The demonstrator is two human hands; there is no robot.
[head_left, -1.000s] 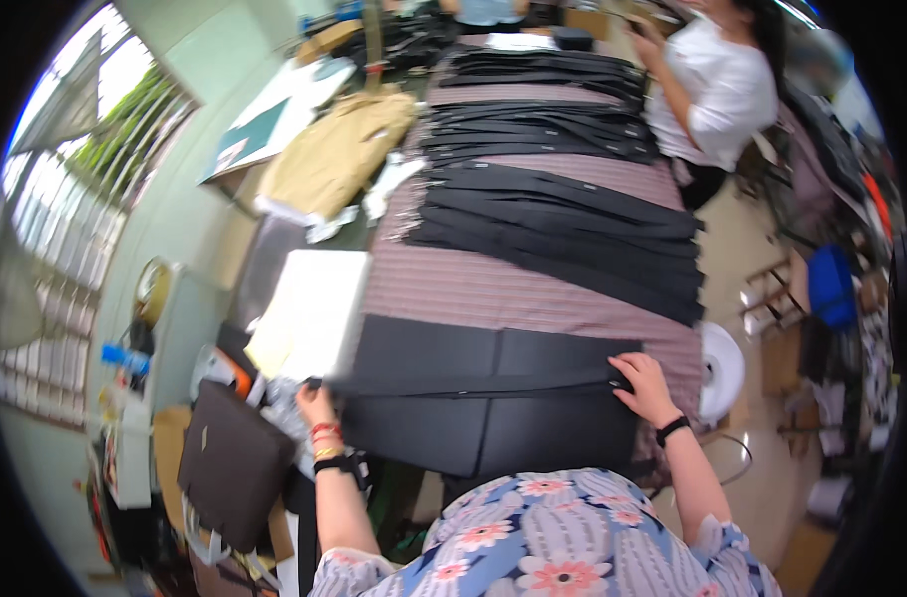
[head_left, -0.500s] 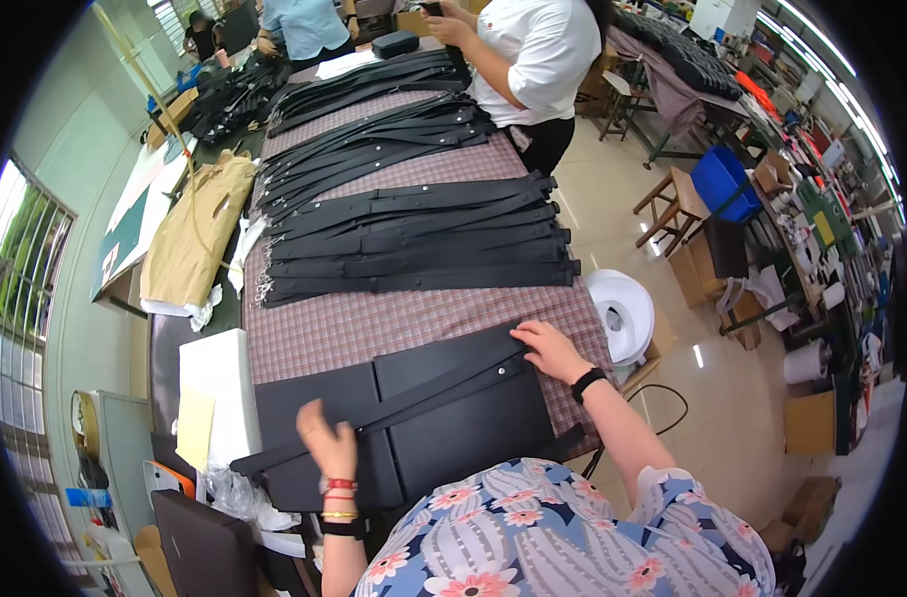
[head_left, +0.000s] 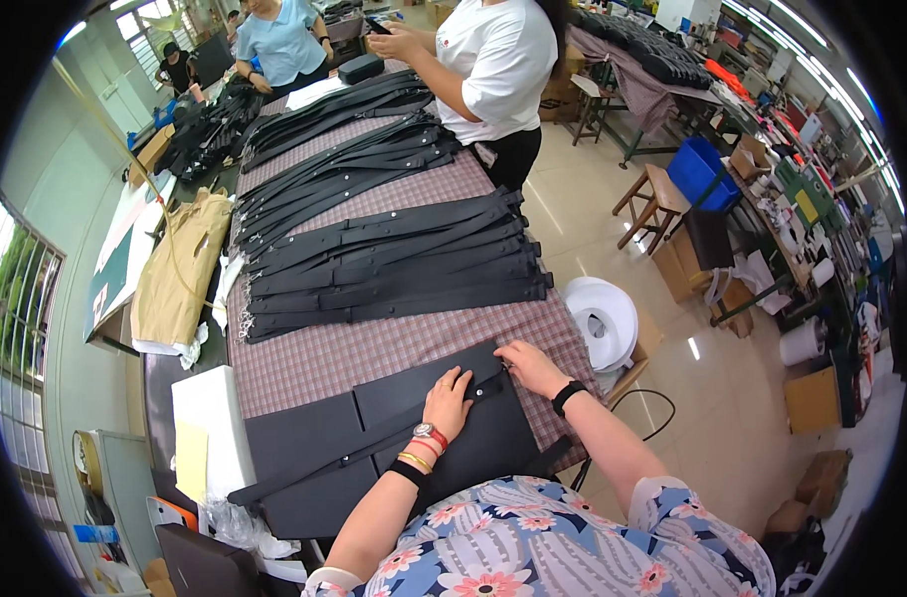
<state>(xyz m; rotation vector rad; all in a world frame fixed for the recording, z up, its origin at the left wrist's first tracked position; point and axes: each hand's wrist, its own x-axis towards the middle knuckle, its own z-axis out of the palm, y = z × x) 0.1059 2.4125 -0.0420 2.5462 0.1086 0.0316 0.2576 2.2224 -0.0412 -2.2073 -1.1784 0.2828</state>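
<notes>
A long black strap point(head_left: 394, 428) with silvery snap studs lies slantwise over two black rectangular panels point(head_left: 302, 426) on the near part of the table. My right hand point(head_left: 535, 368) pinches the strap's far right end at the upper edge of the right panel. Close beside it, my left hand point(head_left: 446, 406) rests on the strap with its fingers stretched out, covering part of it. Another short black strip point(head_left: 548, 458) sticks out past the panel's lower right corner, its other end hidden by my body.
Rows of black straps point(head_left: 394, 264) cover the checked tablecloth point(head_left: 314, 366) beyond. A white foam block point(head_left: 220, 408) stands left, by a brown chair back point(head_left: 215, 559). To the right is a white round tub point(head_left: 613, 310). A person in white point(head_left: 498, 70) stands at the far table edge.
My left hand has come from the left over the panels and down onto the strap near my right hand. The right hand keeps the strap's end. The whole view has shifted slightly.
</notes>
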